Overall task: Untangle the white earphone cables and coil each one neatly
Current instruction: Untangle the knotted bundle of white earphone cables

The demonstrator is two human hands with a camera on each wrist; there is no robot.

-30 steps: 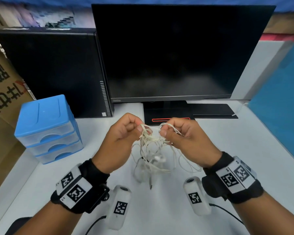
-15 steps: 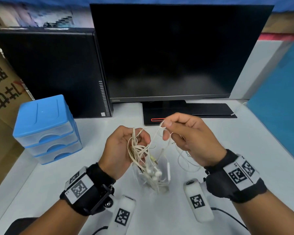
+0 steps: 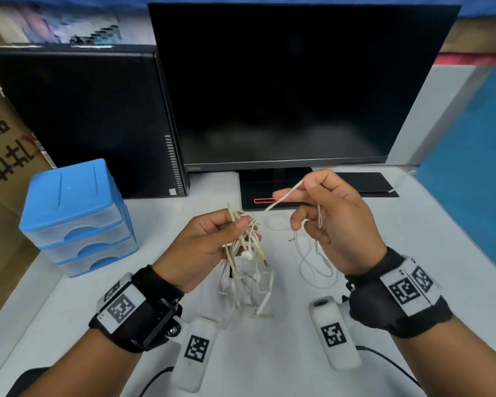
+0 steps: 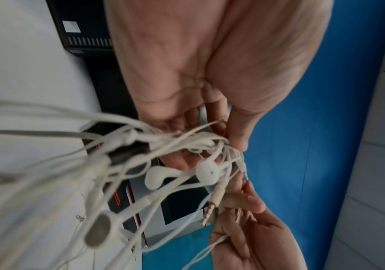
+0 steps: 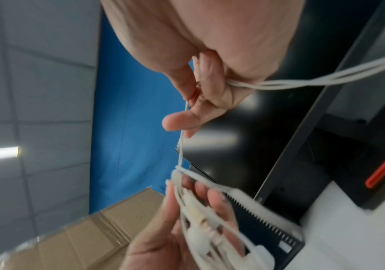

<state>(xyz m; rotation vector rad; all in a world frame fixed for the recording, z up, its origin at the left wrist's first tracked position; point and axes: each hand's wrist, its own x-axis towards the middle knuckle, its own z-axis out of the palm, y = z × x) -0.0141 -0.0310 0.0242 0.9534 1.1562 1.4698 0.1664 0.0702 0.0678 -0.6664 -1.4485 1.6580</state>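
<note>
Both hands pinch the earphone cables (image 3: 245, 247); only the left wrist view shows the plug (image 4: 213, 204).

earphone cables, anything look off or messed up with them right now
Yes: the earphone cables are one snarled bunch, gripped in the left hand, with earbuds and a jack plug caught among the loops. The right hand pinches one strand drawn out of it. No damage shows.

Even light, blurred wrist views
</note>
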